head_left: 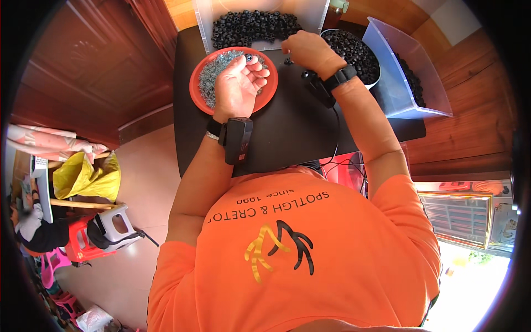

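Observation:
My left hand [238,88] is palm up over a red plate [194,88] heaped with small silvery metal pieces [210,74]. Between its thumb and index finger sits a small round black part [249,57] with a shiny centre; the other fingers are loosely curled. My right hand [314,52] is back up, between a clear bin and a round tub, its fingers bent downward. What those fingers hold, if anything, is hidden. Just below them shows a small black piece [288,61]; whether they touch it I cannot tell.
A clear bin [203,25] of black parts [249,27] stands at the back. To the right are the round tub [378,77] of black parts and a tilted clear bin [387,99]. The dark table [276,138] bears them. A cable [338,130] hangs from the right wrist device.

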`<state>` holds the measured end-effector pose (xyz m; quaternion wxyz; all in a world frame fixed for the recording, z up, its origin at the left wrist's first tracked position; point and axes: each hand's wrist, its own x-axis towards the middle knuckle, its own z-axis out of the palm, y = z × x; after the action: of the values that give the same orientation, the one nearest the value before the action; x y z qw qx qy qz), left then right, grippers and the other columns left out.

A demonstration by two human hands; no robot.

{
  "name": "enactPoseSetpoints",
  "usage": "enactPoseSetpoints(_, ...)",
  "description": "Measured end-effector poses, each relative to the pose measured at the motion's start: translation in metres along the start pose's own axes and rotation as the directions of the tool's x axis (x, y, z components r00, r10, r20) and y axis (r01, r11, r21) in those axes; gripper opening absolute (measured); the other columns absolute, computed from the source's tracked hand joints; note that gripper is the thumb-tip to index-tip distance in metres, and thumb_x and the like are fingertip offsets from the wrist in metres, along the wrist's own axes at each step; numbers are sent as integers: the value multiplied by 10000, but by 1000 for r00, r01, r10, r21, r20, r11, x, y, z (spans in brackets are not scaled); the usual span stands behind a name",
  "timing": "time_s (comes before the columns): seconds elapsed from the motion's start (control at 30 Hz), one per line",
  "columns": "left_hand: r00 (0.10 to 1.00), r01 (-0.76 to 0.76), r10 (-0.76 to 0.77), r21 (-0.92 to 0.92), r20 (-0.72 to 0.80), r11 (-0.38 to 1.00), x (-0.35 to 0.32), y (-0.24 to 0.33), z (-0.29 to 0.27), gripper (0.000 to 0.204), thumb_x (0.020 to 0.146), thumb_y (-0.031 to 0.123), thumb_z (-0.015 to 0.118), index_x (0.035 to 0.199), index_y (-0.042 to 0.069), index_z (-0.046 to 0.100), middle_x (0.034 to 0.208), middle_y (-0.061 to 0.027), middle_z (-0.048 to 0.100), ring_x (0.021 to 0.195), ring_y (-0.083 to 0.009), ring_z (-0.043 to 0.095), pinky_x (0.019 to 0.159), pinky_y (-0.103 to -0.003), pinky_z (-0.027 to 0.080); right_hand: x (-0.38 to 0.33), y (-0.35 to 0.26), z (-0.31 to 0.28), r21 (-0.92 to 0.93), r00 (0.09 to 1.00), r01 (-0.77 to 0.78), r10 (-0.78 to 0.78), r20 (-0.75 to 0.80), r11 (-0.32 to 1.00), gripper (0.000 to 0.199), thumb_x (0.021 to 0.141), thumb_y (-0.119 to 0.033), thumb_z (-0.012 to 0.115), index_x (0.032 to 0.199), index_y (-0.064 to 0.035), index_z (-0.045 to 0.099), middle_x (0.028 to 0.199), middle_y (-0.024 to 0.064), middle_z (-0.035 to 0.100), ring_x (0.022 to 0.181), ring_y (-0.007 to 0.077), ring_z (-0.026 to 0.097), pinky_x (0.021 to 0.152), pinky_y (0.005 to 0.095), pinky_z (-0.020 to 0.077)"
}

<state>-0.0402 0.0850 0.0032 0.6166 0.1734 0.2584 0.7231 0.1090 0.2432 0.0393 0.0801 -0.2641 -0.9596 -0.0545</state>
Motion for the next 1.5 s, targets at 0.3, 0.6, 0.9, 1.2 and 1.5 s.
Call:
enactPoseSetpoints(0.3,1000,-5,5,-3,-10,1000,-2,0,1,198,931,252,488,900,68,552,858,-50,584,799,-208,593,714,-318,452,6,3,22,-126,995,-9,22,99,992,106,742,-136,627,809,-85,693,831,117,679,816,325,654,725,421,524)
enactPoseSetpoints(0.6,1000,-22,22,11,5,1000,-1,1,-1,204,930,261,491,901,70,557,850,-46,585,796,-206,594,708,-315,455,8,16,0,36,997,-82,82,2,996,164,748,-97,603,894,-91,677,828,127,660,827,337,628,736,427,498)
enactPoseSetpoints(0.9,1000,-16,16,26,-10,1000,0,-1,0,198,931,256,500,903,70,561,850,-49,592,784,-210,605,696,-318,464,2,9,19,-142,998,12,-3,63,990,131,740,-73,573,810,-75,684,820,130,671,806,332,657,687,427,531)
enactPoseSetpoints(1.2,1000,-15,15,5,-8,1000,1,1,-2,208,928,261,509,900,63,566,847,-56,603,776,-209,606,701,-320,468,2,6,19,-57,999,27,-29,-33,998,146,766,-75,551,850,-90,669,824,125,670,837,326,650,721,430,523)
enactPoseSetpoints(1.5,1000,-2,2,7,-11,1000,-1,2,-1,205,925,258,513,892,64,570,846,-57,604,779,-211,605,704,-319,468,-29,-6,-20,-237,960,231,-181,216,944,92,731,-116,645,819,-126,668,801,24,639,860,246,585,738,369,478)
